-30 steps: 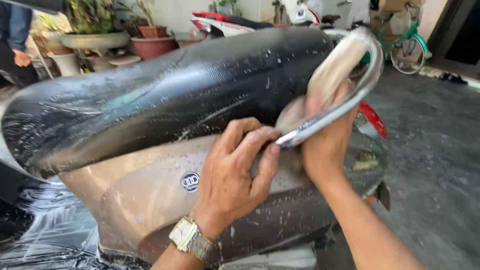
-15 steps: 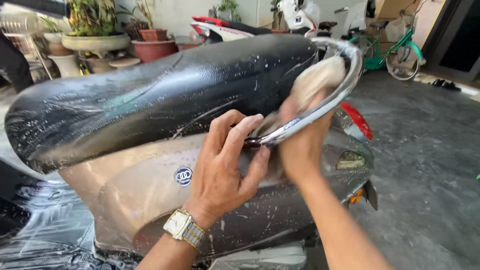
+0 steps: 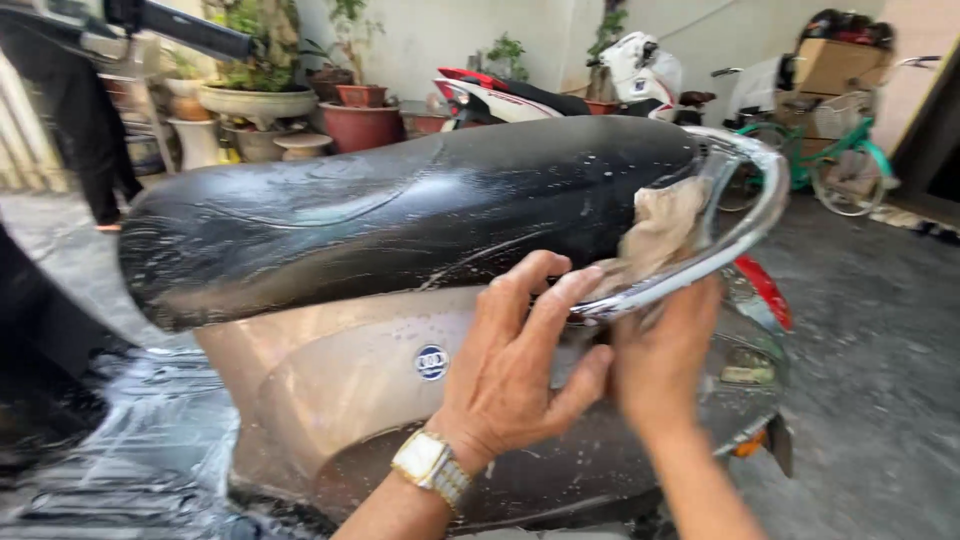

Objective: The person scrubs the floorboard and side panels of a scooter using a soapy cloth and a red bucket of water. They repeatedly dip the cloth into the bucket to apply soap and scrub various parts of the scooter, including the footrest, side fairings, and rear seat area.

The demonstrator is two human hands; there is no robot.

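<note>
A scooter with a wet black seat [image 3: 400, 220] and a beige side panel [image 3: 340, 360] fills the view. A chrome grab rail [image 3: 745, 230] curves around its rear. My left hand [image 3: 520, 370], with a gold wristwatch, lies spread flat on the body just under the seat, fingertips touching the rail's front end. My right hand [image 3: 660, 360] reaches up from below the rail and grips a beige cloth [image 3: 660, 230], which is pressed between the rail and the seat's back end. The red tail light [image 3: 765, 290] sits just right of that hand.
Behind the scooter stand a red and white motorbike [image 3: 520, 95], a green bicycle [image 3: 840, 160] with a basket, a cardboard box [image 3: 835, 65] and several potted plants [image 3: 360, 125]. A person in dark clothes [image 3: 85, 130] stands far left. The concrete floor [image 3: 880, 380] is wet.
The cloth in my right hand has slid down from the rail's top curve toward the seat's rear end. My left hand stays flat on the body by the rail.
</note>
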